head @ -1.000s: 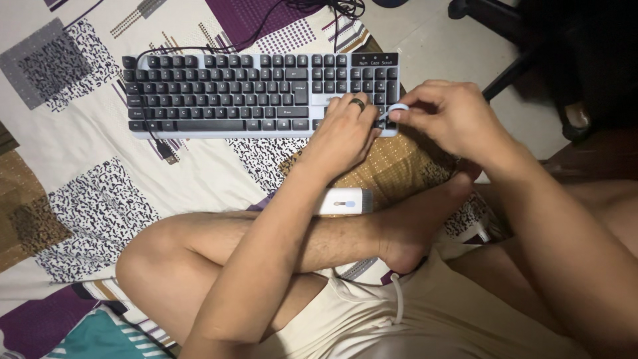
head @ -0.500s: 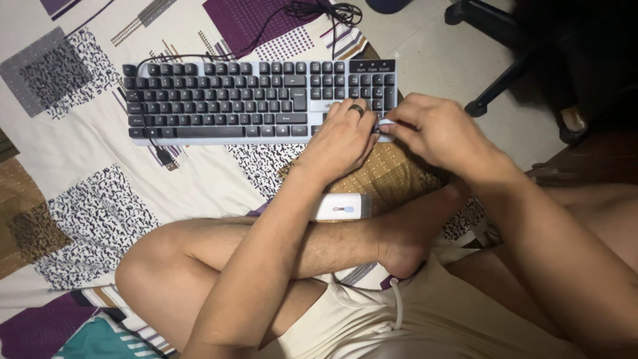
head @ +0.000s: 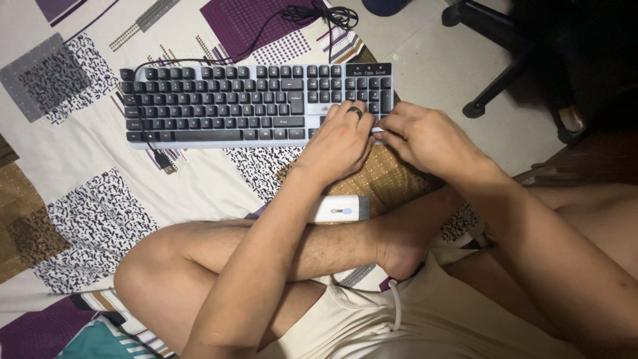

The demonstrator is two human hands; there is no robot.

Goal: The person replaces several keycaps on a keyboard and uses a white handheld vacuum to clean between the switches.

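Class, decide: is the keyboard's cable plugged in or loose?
Loose: the keyboard cable's plug lies bare on the patterned sheet.

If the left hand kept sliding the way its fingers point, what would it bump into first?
The left hand points up and right across the keyboard, so it would first meet the number-pad keys under its fingertips. Past that lies bare floor, though depth is hard to judge.

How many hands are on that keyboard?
2. The left hand lies on the right end of the keyboard; the right hand is beside it at the bottom-right corner.
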